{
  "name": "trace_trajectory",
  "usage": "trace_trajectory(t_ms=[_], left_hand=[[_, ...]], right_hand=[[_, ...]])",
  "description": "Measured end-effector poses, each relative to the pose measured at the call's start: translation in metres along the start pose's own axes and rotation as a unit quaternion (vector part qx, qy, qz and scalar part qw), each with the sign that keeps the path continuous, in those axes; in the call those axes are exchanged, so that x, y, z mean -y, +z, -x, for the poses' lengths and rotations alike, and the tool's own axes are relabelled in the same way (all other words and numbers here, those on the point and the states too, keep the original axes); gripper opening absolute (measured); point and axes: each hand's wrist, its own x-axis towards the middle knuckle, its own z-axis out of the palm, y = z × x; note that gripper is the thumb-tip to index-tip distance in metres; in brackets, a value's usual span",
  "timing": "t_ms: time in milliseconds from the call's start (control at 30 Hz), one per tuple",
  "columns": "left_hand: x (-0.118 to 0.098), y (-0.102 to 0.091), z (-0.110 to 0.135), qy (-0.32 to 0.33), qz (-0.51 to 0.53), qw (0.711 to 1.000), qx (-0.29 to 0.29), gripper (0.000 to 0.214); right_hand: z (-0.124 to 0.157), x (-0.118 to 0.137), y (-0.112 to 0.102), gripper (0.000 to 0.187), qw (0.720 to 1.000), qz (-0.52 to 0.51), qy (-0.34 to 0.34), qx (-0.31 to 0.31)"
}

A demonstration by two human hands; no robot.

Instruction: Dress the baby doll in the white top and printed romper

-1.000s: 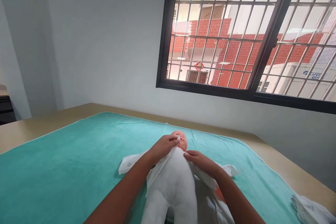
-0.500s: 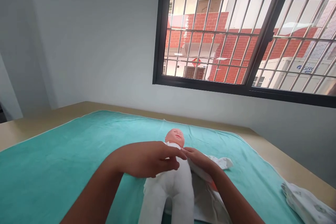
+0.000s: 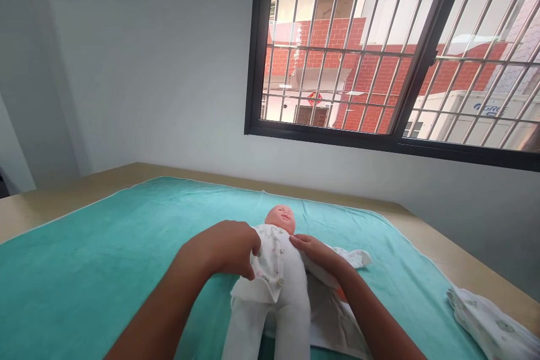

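A baby doll (image 3: 280, 217) with a white cloth body lies face up on a teal towel (image 3: 105, 247). A white printed baby garment (image 3: 270, 261) is spread under and partly over it. My left hand (image 3: 225, 247) curls its fingers round the garment's left flap and lays it across the doll's chest. My right hand (image 3: 314, 248) rests on the doll's right shoulder, pinching the other flap near the neck. The garment's right sleeve (image 3: 356, 259) lies out to the side.
The towel covers a beige table (image 3: 459, 273) set against a grey wall. A folded white cloth (image 3: 485, 320) lies at the right edge. A barred window (image 3: 392, 50) is above and behind.
My left hand has pulled the garment's left flap over the doll's chest, which was bare white before. My right hand has stayed by the neck.
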Motion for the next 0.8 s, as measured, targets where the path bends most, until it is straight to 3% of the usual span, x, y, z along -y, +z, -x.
trace_trajectory(t_ms=[133, 267, 367, 433, 467, 533, 600, 667, 733, 800], left_hand=[[-0.006, 0.019, -0.023, 0.042, -0.007, 0.995, 0.090, 0.030], [-0.021, 0.018, -0.016, 0.099, 0.026, 0.984, 0.148, 0.024], [-0.034, 0.000, 0.006, 0.192, 0.152, 0.930, 0.274, 0.028], [-0.039, -0.011, 0.019, 0.245, 0.214, 0.897, 0.299, 0.035], [-0.039, -0.015, 0.023, 0.252, 0.225, 0.898, 0.281, 0.038], [-0.032, -0.016, 0.022, 0.219, 0.194, 0.937, 0.192, 0.040], [-0.017, -0.006, 0.013, 0.146, 0.102, 0.982, 0.066, 0.039], [0.002, 0.011, 0.002, 0.072, 0.006, 0.997, -0.014, 0.037], [0.020, 0.033, -0.003, 0.023, -0.031, 0.999, -0.003, 0.029], [0.034, 0.054, 0.001, 0.024, 0.011, 0.999, 0.033, 0.027]], right_hand=[[-0.002, -0.002, 0.000, 0.053, 1.000, 0.011, 0.002, 0.008], [-0.001, -0.001, 0.000, 0.053, 1.000, 0.016, 0.004, 0.004], [0.001, 0.000, 0.000, 0.052, 1.000, 0.003, 0.005, -0.001], [0.002, 0.000, 0.001, 0.052, 1.000, -0.014, 0.002, -0.003], [0.002, 0.000, 0.001, 0.052, 1.000, -0.020, 0.000, -0.004], [0.001, 0.000, 0.001, 0.053, 1.000, -0.025, 0.000, -0.005], [0.001, -0.001, 0.000, 0.054, 1.000, -0.017, 0.006, -0.003], [0.001, -0.002, 0.000, 0.055, 1.000, -0.006, 0.010, 0.001], [0.001, -0.001, -0.001, 0.055, 1.000, 0.002, 0.008, 0.006], [0.002, 0.001, -0.002, 0.055, 1.000, 0.008, 0.009, 0.007]])
